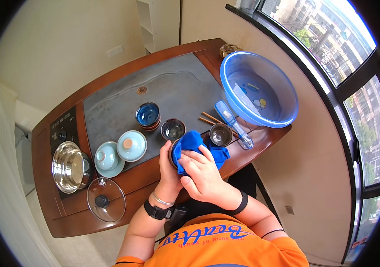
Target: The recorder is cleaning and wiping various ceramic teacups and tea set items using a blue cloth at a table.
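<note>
My left hand point(167, 168) grips a small cup point(171, 156), of which only a brownish edge shows. My right hand point(204, 175) presses a blue cloth point(190, 141) into and over that cup, hiding most of it. Part of the cloth hangs to the right beside a dark bowl-shaped cup point(221, 135). Just beyond my fingers stands another dark glazed cup point(173, 129), open side up. Further left is a stack of cups, with a blue-glazed cup point(147, 113) on top.
Two pale celadon lidded bowls point(131, 146) point(107, 158) stand left on the wooden tea table point(163, 187), near a steel pot point(67, 167) and glass lid point(106, 210). A blue-handled brush point(231, 121) and wooden sticks point(210, 120) lie right, by a blue plastic basin point(276, 110) at the edge.
</note>
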The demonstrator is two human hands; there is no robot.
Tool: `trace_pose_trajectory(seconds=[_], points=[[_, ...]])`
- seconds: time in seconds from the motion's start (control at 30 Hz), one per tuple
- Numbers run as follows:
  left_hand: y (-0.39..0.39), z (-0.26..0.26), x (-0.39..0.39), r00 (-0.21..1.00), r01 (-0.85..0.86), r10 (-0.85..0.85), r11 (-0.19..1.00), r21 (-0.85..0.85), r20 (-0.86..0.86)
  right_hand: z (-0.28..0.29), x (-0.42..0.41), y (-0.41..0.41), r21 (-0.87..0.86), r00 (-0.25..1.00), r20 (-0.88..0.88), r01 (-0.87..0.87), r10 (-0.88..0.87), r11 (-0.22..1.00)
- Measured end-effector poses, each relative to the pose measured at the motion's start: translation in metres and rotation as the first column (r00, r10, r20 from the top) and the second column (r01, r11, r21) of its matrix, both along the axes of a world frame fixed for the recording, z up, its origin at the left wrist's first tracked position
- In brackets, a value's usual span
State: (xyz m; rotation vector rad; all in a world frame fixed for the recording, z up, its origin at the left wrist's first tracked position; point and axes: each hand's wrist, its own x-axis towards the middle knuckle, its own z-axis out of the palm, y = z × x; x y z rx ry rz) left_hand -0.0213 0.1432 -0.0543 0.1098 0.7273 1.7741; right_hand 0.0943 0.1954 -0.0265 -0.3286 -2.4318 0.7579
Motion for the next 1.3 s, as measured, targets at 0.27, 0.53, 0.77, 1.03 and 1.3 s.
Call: trace_pose_trajectory(seconds=[0.27, 0.53, 0.77, 1.03, 1.3], points=[[0.0, 0.003, 0.0, 0.989, -0.149, 0.149, 0.987, 0.067, 0.011, 0.011, -0.004, 0.005, 0.289, 0.983, 0.135, 0.084, -0.128, 0.954], [-0.001, 0.006, -0.007, 0.969, -0.152, 0.17, 0.982, 0.11, -0.179, 0.0, 0.001, -0.011, 0.055, 0.999, 0.02, 0.049, -0.051, 0.997], [-0.003, 0.0, -0.006, 0.992, -0.116, 0.111, 0.988, 0.104, 0.054, 0.017, -0.012, 0.001, 0.263, 0.993, 0.11, 0.007, -0.038, 0.965], [-0.002, 0.012, -0.012, 0.982, -0.189, 0.19, 0.982, 0.024, -0.018, 0.017, -0.007, -0.006, 0.258, 0.983, 0.111, 0.112, -0.144, 0.96], [-0.004, 0.003, -0.018, 0.988, -0.072, 0.086, 0.991, 0.109, -0.13, 0.018, 0.004, -0.003, -0.524, 0.955, -0.244, 0.016, -0.168, 0.851]])
